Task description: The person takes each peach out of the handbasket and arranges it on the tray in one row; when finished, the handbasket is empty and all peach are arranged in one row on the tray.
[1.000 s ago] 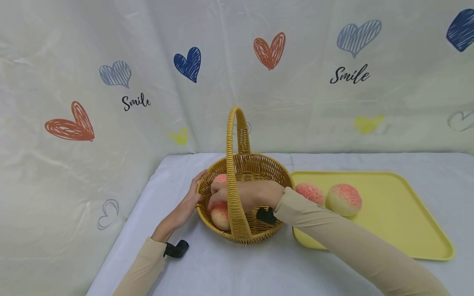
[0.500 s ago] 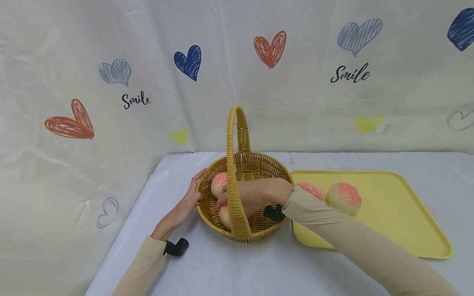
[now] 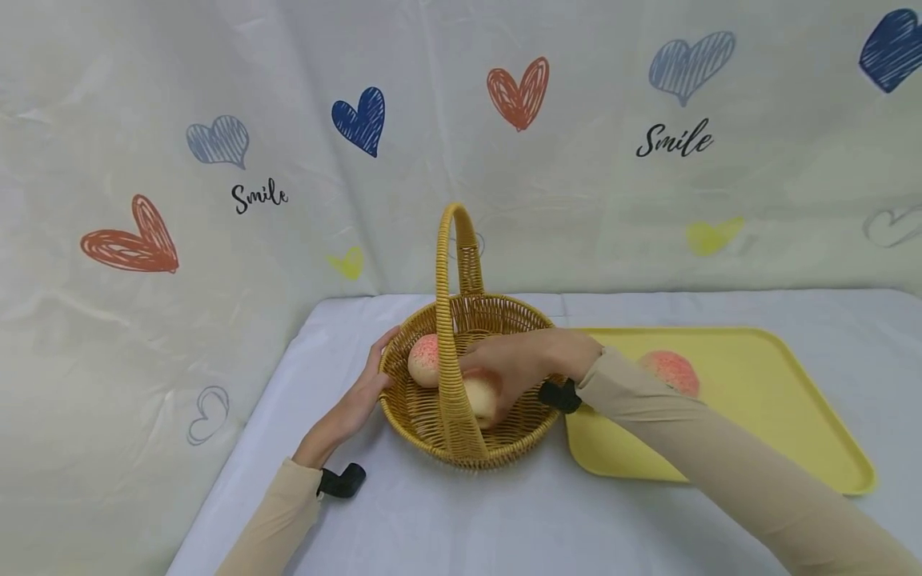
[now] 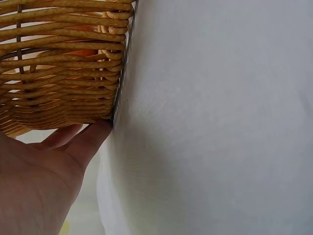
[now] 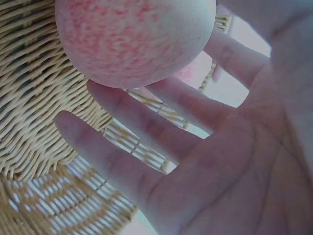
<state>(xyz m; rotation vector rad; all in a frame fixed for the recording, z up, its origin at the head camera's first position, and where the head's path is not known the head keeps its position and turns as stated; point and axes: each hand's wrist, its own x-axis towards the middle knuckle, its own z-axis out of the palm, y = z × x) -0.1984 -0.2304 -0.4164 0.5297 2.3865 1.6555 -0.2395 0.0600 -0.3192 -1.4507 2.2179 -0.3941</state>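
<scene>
A round wicker basket point(image 3: 515, 314) with a tall arched handle stands on the table. My left hand point(image 3: 358, 410) rests against its left side, thumb near the rim and fingers along the outer wall. In the left wrist view, fingertips point(image 4: 100, 128) touch the wall low down near the cloth. Inside the basket, my right hand point(image 3: 515, 362) grips a cream peach point(image 3: 479, 398) with a pink-red speckled top, partly hidden by the handle. The right wrist view shows that peach point(image 5: 132, 41) between thumb and fingers. Another peach point(image 3: 423, 362) lies at the basket's left side.
A yellow tray point(image 3: 785, 432) lies right of the basket, with a peach point(image 3: 671, 370) on it partly covered by my right sleeve point(image 3: 720, 448). The basket's handle point(image 3: 446, 320) arches over the opening. A white cloth point(image 3: 108, 384) printed with hearts hangs behind and at the left.
My right hand has moved right inside the basket, and the front peach has shifted right with it. My right sleeve now hides another tray peach seen earlier. My left hand stays at the basket.
</scene>
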